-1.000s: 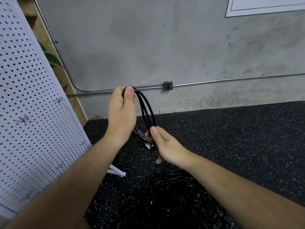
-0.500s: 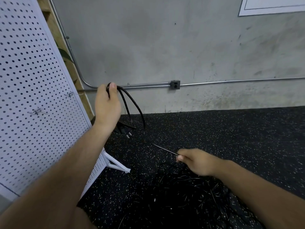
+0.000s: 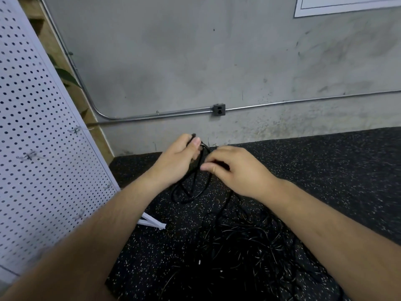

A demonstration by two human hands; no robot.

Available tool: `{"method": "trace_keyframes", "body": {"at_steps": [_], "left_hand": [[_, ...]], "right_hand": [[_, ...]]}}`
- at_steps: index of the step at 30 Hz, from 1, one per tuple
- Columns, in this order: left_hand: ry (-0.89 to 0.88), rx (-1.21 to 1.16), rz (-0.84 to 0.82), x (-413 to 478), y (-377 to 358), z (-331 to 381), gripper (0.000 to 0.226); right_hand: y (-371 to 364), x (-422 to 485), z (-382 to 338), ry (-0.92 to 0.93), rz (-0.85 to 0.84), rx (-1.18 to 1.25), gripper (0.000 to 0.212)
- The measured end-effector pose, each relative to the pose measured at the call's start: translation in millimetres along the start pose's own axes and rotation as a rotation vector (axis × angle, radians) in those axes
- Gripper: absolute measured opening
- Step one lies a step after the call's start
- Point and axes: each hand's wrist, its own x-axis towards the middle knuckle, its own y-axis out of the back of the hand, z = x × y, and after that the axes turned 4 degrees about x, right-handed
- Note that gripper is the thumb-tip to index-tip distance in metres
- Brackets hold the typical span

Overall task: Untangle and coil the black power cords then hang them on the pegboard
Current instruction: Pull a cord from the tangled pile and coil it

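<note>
Tangled pile (image 3: 243,253) on the floor nearest me, one strand rising to my right hand (image 3: 234,170), pinched on it; beside it, left hand (image 3: 180,157) clamped on hanging coil (image 3: 191,187); pegboard (image 3: 43,148) farther left.

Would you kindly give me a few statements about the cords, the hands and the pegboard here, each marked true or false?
1. The left hand grips the top of a coil of black cord. True.
2. The right hand rests flat on the floor. False: it is raised, next to the left hand at the coil.
3. A coiled cord already hangs on the pegboard. False: its visible hooks are bare.
4. A tangled pile of black cords lies on the speckled floor. True.
</note>
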Motion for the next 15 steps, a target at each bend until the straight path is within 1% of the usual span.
{"method": "trace_keyframes", "body": {"at_steps": [2, 4, 6, 8, 10, 12, 14, 15], "left_hand": [[0.001, 0.000, -0.049, -3, -6, 4, 0.030], [0.036, -0.022, -0.071, -3, -9, 7, 0.032], [0.070, -0.122, -0.131, -2, -8, 5, 0.037], [0.107, -0.293, -0.226, -3, -8, 2, 0.042], [0.137, -0.503, -0.259, -3, -9, 3, 0.037], [0.123, -0.655, -0.226, -2, -5, 5, 0.032], [0.104, -0.761, -0.176, 3, 4, 7, 0.033], [0.109, -0.800, -0.140, 6, 10, 6, 0.034]], "right_hand": [[-1, 5, -1, -0.048, 0.094, 0.035, 0.023], [0, 8, -4, -0.082, 0.163, 0.074, 0.024], [2, 11, -10, -0.145, 0.220, 0.098, 0.030], [6, 13, -14, -0.250, 0.260, 0.159, 0.043], [9, 14, -13, -0.295, 0.258, 0.306, 0.047], [9, 12, -8, -0.323, 0.237, 0.531, 0.035], [6, 3, 1, -0.416, 0.133, 0.636, 0.022], [2, -2, 6, -0.469, 0.047, 0.653, 0.021]]}}
